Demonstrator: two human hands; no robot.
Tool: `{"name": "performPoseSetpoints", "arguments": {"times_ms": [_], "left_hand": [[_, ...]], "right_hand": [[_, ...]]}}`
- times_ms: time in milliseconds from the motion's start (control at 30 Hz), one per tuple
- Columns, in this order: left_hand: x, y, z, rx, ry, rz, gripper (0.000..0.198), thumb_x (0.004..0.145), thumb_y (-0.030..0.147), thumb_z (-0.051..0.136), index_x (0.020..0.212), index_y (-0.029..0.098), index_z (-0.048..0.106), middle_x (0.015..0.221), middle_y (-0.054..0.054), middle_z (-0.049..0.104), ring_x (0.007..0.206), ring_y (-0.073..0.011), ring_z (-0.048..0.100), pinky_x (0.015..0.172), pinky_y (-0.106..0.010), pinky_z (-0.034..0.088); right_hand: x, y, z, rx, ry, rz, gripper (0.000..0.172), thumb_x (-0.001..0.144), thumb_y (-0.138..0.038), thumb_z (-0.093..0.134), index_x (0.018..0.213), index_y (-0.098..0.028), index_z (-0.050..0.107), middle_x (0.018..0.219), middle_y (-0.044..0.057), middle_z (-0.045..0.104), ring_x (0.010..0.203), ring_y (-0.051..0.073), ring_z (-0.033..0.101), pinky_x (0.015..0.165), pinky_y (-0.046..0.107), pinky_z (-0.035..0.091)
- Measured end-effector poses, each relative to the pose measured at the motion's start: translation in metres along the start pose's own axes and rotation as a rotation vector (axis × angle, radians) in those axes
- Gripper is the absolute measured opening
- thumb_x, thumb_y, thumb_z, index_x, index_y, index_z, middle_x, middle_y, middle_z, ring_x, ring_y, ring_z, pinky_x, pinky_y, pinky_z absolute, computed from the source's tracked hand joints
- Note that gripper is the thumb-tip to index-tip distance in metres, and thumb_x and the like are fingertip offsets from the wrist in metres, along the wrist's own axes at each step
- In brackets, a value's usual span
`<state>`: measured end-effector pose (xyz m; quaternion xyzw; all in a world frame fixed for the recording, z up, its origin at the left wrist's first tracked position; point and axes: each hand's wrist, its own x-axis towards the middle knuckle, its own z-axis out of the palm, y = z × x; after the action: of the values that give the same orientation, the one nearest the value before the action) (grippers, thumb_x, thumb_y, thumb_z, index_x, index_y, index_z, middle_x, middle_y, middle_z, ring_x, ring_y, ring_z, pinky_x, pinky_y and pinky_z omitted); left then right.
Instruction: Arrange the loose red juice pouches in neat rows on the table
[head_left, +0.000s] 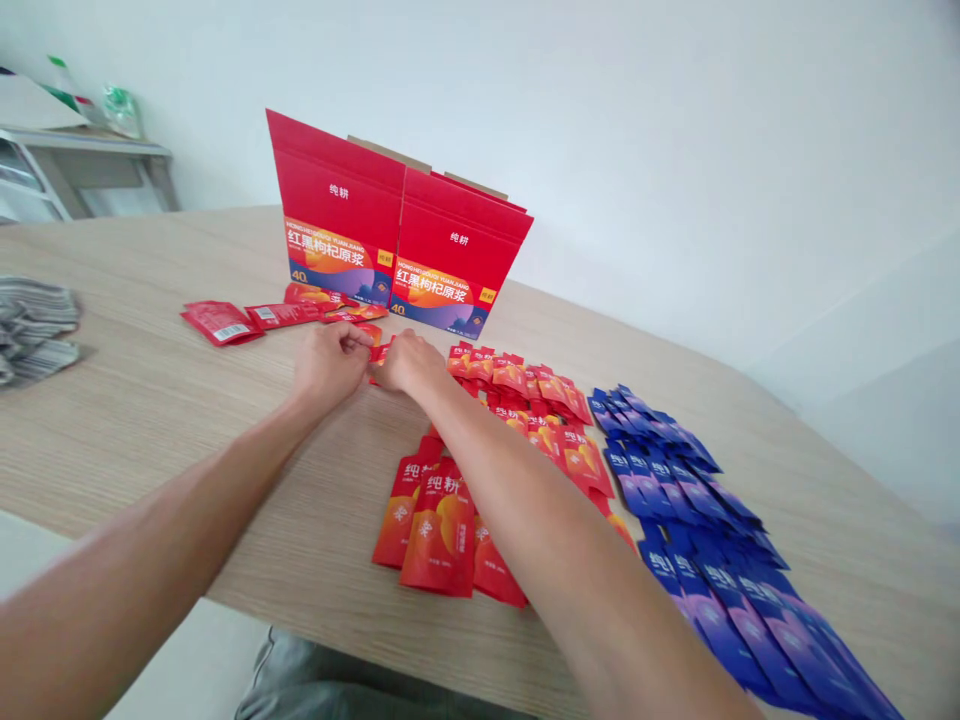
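My left hand (pixel 334 362) is over the table with its fingers curled in. Its fingertips are beside a red pouch (pixel 370 334), and what they close on, if anything, is hidden. Just to the right, my right hand (pixel 409 362) is closed on another red pouch (pixel 382 354), mostly covered by the fingers. Several loose red pouches (pixel 223 322) lie in a line to the left, some face down. Overlapping rows of red pouches (pixel 442 530) spread under and beside my right forearm. Behind the hands stand two red printed cartons (pixel 337 215), (pixel 459 240) side by side.
Rows of blue pouches (pixel 675 480) lie at the right of the wooden table (pixel 300 530). A striped cloth (pixel 36 328) is at the left edge. A side table (pixel 97 150) with bottles and a green bag (pixel 121 112) stands by the white wall.
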<state>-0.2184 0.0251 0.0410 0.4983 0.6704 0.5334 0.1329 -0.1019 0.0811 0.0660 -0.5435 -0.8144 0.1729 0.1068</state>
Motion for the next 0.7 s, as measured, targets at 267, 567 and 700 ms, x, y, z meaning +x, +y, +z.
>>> {"name": "performPoseSetpoints", "arguments": {"times_ms": [267, 567, 700], "left_hand": [[0.003, -0.002, 0.0, -0.035, 0.008, 0.009, 0.017, 0.071, 0.006, 0.07, 0.07, 0.023, 0.073, 0.076, -0.004, 0.073, 0.075, -0.0229, 0.066, 0.075, -0.031, 0.051], [0.002, -0.007, -0.005, 0.061, 0.008, 0.014, 0.006, 0.076, 0.019, 0.066, 0.077, 0.023, 0.07, 0.077, -0.003, 0.071, 0.074, -0.0225, 0.064, 0.073, -0.035, 0.045], [-0.003, -0.006, -0.009, 0.004, -0.01, -0.004, 0.004, 0.075, 0.028, 0.072, 0.077, 0.027, 0.068, 0.074, 0.0, 0.071, 0.078, -0.0228, 0.061, 0.077, -0.038, 0.043]], "right_hand": [[0.014, -0.01, 0.006, -0.145, -0.013, 0.007, 0.05, 0.086, -0.031, 0.087, 0.131, -0.018, 0.072, 0.14, 0.018, 0.068, 0.13, 0.036, 0.069, 0.102, 0.04, 0.063], [-0.014, -0.008, -0.032, -0.207, -0.003, -0.057, 0.036, 0.08, -0.018, 0.086, 0.115, -0.015, 0.078, 0.125, 0.017, 0.074, 0.119, 0.035, 0.073, 0.096, 0.039, 0.063], [-0.018, 0.034, -0.085, -0.229, 0.074, 0.035, 0.025, 0.08, -0.023, 0.088, 0.101, -0.011, 0.08, 0.105, 0.019, 0.076, 0.11, 0.036, 0.075, 0.092, 0.041, 0.061]]}}
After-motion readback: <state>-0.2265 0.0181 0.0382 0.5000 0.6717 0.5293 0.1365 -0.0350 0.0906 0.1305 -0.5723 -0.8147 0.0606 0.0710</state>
